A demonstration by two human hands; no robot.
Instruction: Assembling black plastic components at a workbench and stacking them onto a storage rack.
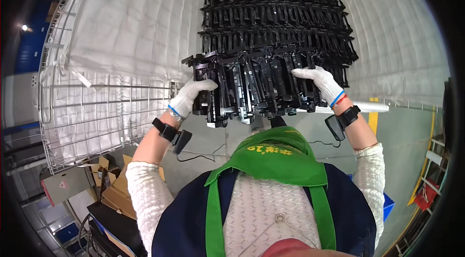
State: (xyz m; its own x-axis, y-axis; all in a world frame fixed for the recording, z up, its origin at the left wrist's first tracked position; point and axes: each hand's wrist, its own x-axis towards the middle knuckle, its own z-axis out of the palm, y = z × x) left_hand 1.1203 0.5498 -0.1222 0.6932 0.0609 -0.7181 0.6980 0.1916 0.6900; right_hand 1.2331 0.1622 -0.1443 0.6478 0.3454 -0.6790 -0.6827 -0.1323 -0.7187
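Between my two white-gloved hands is a bundle of long black plastic frame-like parts (249, 85), standing side by side in a row. My left hand (191, 96) grips its left end, thumb over the top. My right hand (322, 82) clasps the opposite end, its thumb lying across the near face. Beyond the bundle, rows of similar black parts (273, 15) lie inside a large bin with white quilted lining (135, 19). The held bundle overlaps the nearest row in view, so I cannot tell whether they touch. My fingers behind the bundle are hidden.
Metal wire mesh (131, 107) forms the bin's left side, and a white edge (361, 107) runs along its front right. Cardboard boxes (121, 191) stand at lower left. A blue crate (388, 206) is partly behind my right arm. Cables hang from both wrist devices.
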